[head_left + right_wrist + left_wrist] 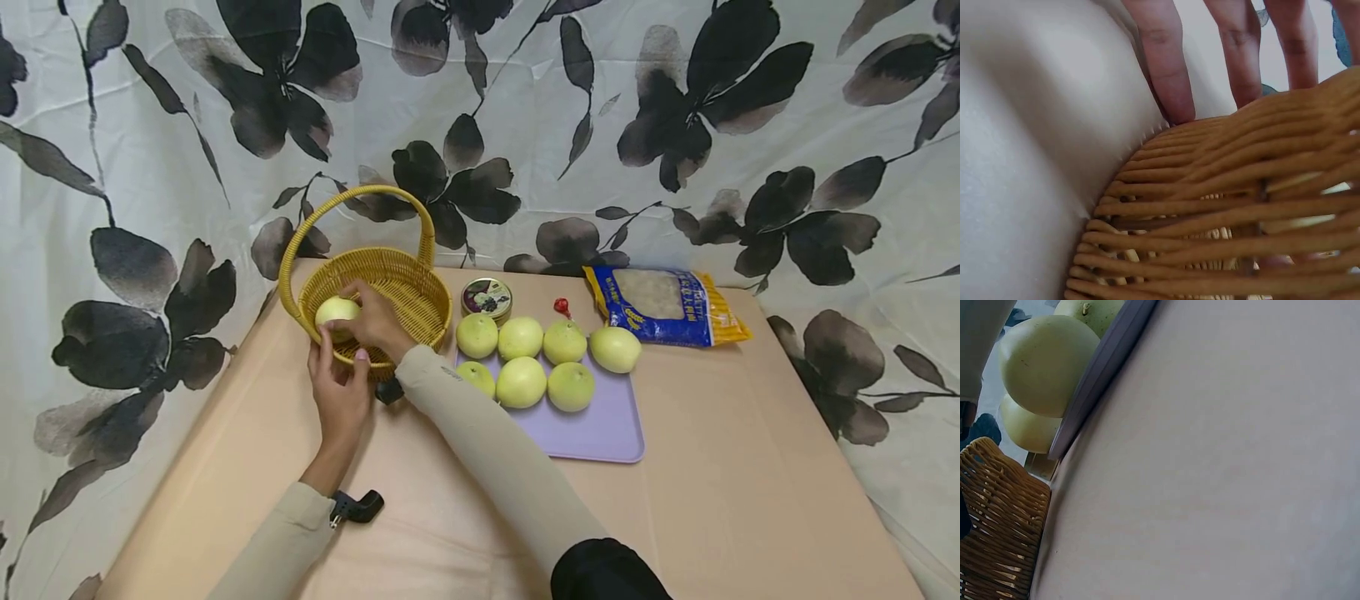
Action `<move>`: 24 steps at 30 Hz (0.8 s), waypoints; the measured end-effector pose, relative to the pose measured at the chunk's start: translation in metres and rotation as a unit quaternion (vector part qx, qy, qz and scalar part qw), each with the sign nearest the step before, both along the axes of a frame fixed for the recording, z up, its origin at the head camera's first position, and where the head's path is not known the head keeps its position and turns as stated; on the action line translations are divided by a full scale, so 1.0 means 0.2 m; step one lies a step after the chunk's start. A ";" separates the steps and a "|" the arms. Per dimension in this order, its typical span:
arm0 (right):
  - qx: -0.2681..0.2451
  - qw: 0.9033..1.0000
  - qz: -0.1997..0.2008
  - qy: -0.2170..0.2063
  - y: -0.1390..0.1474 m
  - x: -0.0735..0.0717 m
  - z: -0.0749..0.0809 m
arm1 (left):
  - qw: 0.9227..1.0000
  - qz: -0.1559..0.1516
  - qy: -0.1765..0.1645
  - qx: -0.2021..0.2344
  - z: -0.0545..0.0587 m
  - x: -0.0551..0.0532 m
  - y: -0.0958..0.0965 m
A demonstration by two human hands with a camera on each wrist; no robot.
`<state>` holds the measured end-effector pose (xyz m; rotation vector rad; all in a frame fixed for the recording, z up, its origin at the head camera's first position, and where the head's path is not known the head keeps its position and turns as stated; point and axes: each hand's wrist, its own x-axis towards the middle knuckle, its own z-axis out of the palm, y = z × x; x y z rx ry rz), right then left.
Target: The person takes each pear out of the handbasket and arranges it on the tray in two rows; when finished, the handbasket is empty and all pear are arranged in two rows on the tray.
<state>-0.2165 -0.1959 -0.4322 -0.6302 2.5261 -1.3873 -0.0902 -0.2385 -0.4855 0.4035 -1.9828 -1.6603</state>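
A round yellow-green pear (337,313) is at the left side of the yellow wicker basket (412,292). My right hand (378,321) reaches across over the near rim and holds this pear with curled fingers. At the basket's near left side is my left hand (341,400), its thumb raised apart from the other fingers. The right wrist view shows straight fingers (1169,75) against the outside of the woven wall (1210,169). In the left wrist view only the basket's edge (997,531) appears at the lower left.
Right of the basket, several pears (521,383) sit on a lilac tray (600,437). Behind them are a round tin (487,297), a small red item (562,307) and a blue-and-yellow bag (660,306). The basket's tall handle (360,192) arches over it. Flowered cloth (562,125) hangs behind the table.
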 end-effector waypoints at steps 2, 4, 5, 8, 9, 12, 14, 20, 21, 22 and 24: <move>-0.004 1.000 -0.008 -0.002 0.01 0.00 0.00 | 1.000 -0.002 0.001 0.001 0.00 0.00 0.00; -0.006 1.000 -0.017 -0.001 0.03 0.01 0.00 | 1.000 -0.005 0.001 -0.002 -0.01 0.00 0.00; -0.007 1.000 -0.023 0.002 0.03 0.01 0.01 | 1.000 -0.006 0.002 -0.002 -0.01 0.00 0.00; -0.020 0.999 -0.037 0.006 0.06 0.02 0.03 | 1.000 -0.006 0.001 -0.005 0.00 0.00 0.00; -0.022 0.999 -0.042 0.006 0.07 0.02 0.04 | 1.000 -0.004 0.000 -0.007 0.00 0.00 0.00; -0.036 0.998 -0.048 0.006 0.11 0.03 0.08 | 1.000 -0.001 -0.003 -0.005 0.01 0.00 0.00; -0.043 0.998 -0.047 0.008 0.14 0.05 0.10 | 1.000 -0.001 -0.002 -0.003 0.02 0.00 0.00; -0.084 0.996 -0.032 0.010 0.25 0.11 0.19 | 1.000 -0.002 0.000 -0.014 0.03 0.00 0.01; -0.092 0.995 -0.029 0.012 0.27 0.12 0.20 | 1.000 -0.003 0.000 -0.015 0.02 0.00 0.01; -0.100 0.995 -0.026 0.016 0.30 0.13 0.21 | 1.000 -0.004 0.001 -0.015 0.02 0.00 0.01; -0.112 0.993 -0.021 0.024 0.34 0.16 0.23 | 1.000 -0.006 0.003 -0.015 0.01 0.00 0.00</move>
